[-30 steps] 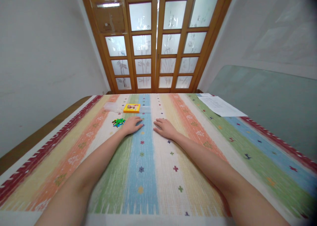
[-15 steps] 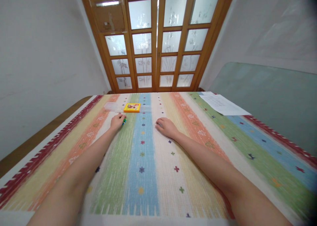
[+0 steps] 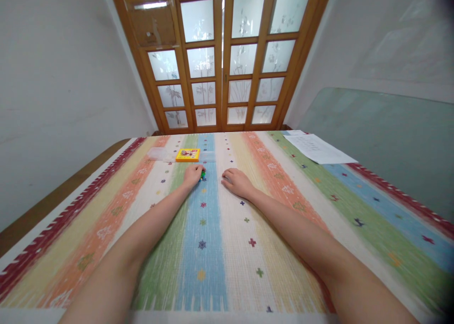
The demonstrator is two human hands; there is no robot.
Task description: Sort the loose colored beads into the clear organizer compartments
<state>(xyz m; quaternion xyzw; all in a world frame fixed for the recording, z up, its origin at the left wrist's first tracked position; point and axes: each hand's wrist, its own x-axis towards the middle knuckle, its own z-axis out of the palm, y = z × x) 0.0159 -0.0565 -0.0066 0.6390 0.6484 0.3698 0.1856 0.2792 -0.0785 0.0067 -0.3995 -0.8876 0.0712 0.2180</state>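
My left hand (image 3: 193,173) is closed around a small green and blue object (image 3: 202,175), just above or on the blue stripe of the tablecloth. Only its right side shows past the fingers, too small to tell its kind. Across from it, my right hand (image 3: 238,183) rests on the white stripe, fingers loosely curved with a gap between them, and I see nothing in it. A flat yellow box (image 3: 187,155) with a printed picture lies just beyond my left hand.
Clear plastic trays or sleeves (image 3: 159,154) lie at the yellow box's sides. Printed white sheets (image 3: 319,149) are at the far right of the striped tablecloth (image 3: 202,286). A pale green board or chair back (image 3: 383,125) stands at the right; glazed wooden doors (image 3: 223,54) are behind the table.
My left hand has moved right with the small green and blue object, from the white and green stripes to the blue one. My right hand has stayed in place.
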